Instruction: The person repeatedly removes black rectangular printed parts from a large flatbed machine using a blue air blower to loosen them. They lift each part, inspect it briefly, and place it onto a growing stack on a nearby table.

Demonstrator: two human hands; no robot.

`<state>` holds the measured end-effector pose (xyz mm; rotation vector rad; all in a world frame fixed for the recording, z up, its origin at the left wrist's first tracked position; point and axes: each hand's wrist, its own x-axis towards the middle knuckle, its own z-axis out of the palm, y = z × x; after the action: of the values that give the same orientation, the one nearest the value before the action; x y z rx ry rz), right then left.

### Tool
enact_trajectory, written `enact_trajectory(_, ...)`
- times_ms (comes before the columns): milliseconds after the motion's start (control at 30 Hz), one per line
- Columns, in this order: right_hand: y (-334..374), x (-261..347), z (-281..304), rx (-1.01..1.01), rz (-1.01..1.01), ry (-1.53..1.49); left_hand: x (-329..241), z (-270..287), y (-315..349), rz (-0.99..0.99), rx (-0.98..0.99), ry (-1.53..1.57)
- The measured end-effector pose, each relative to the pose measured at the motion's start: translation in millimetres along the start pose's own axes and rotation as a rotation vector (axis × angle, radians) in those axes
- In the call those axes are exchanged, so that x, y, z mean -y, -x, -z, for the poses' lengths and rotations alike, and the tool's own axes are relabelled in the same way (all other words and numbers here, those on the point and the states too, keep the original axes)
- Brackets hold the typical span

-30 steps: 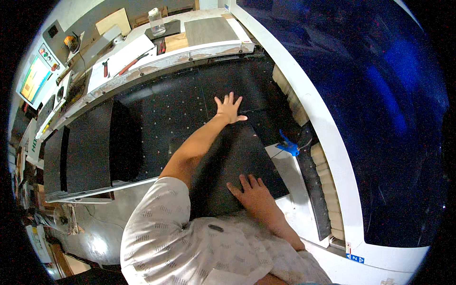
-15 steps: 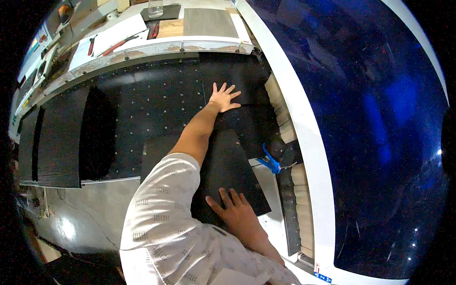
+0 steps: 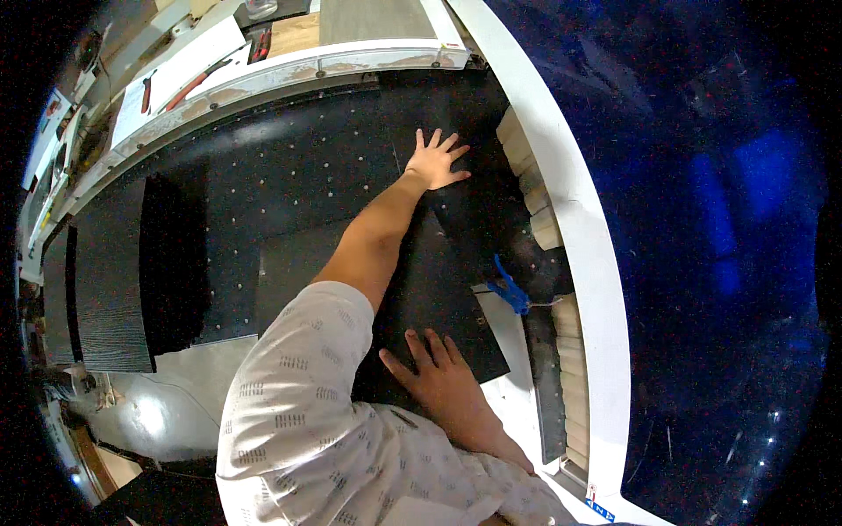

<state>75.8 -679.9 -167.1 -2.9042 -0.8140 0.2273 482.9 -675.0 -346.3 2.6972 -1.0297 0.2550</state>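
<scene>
My left hand (image 3: 436, 165) reaches far out, palm down with fingers spread, on a smooth black sheet (image 3: 438, 101) at the far right of the black bed. Closer to me, my right hand (image 3: 445, 381) rests with fingers apart on a dark flat panel (image 3: 456, 298) with small holes near its edge. The panel lies at an angle, and my left arm and sleeve hide part of it. To the right of the panel sits a blue tool (image 3: 510, 291) with a thin metal tip; it looks like an air blow gun.
The bed (image 3: 289, 175) is dotted with small pale studs. Dark wood-grained boards (image 3: 110, 280) lie at its left. Pale bellows (image 3: 544, 219) and a white-framed dark blue cover (image 3: 719, 219) border the right. Beyond are sample boards (image 3: 377, 22) and a red-handled tool (image 3: 189, 88).
My left hand has slid a little to the right and farther away, fingers still spread. My right hand stays on the panel. The whole view has shifted slightly.
</scene>
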Motion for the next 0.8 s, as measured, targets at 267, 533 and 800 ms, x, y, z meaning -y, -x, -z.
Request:
enact_trajectory(267,-10,-6,-5,-0.063,0.028,0.034,0,-6,2,-0.001,-0.008,-0.014)
enact_trajectory(533,-25,-14,2,-0.061,0.016,0.043,-3,-1,1,0.018,0.033,0.010)
enact_trajectory(800,-17,-3,-11,-0.113,-0.050,0.027,0,-13,-5,0.010,0.033,-0.077)
